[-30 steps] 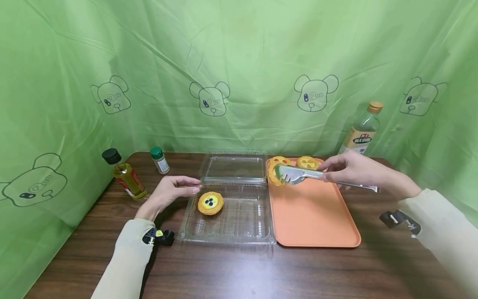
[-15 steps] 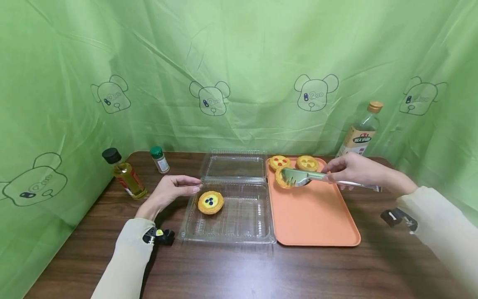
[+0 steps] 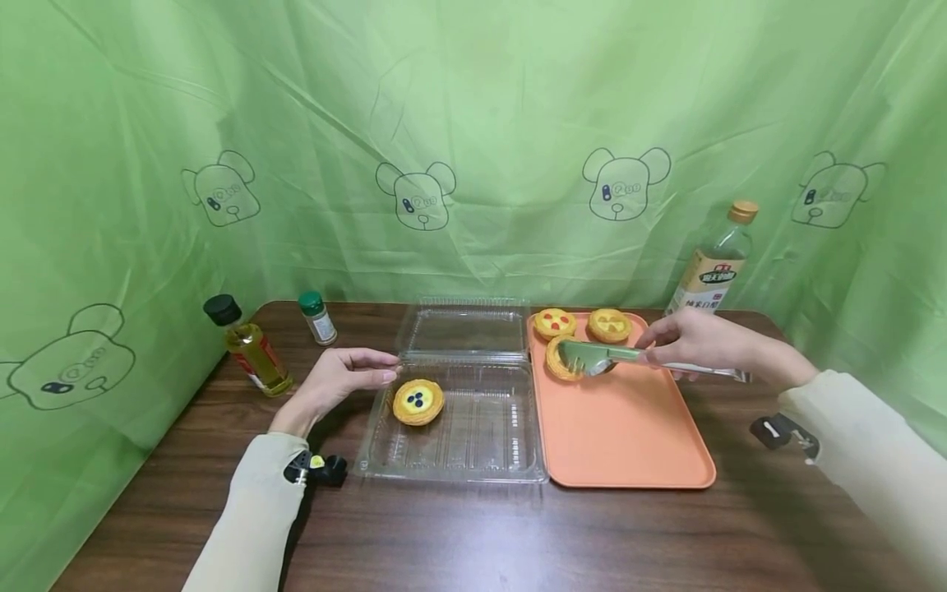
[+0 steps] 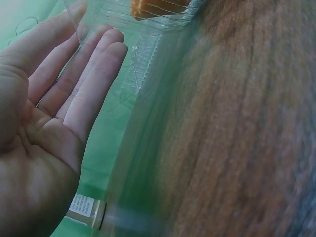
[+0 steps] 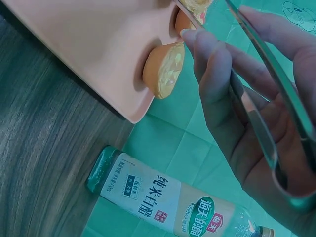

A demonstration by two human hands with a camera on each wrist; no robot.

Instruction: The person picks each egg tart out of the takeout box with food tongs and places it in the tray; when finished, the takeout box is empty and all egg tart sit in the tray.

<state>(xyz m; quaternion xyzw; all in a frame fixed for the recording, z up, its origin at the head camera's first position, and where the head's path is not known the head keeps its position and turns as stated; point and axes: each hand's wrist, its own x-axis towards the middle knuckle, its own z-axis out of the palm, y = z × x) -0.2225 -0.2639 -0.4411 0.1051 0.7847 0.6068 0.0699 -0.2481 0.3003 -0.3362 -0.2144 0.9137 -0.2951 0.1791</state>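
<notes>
Left hand [image 3: 334, 381] straight-fingered, well apart from the curled, gripping right hand [image 3: 695, 339]

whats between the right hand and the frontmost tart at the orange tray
The metal tongs: in the head view, the right hand grips them and their ends overlap the frontmost tart.

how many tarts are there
4: the dark-dotted tart in the clear container; the red-topped tart and yellow-topped tart on the orange tray; the fourth tart, partly hidden by the tongs.
</notes>
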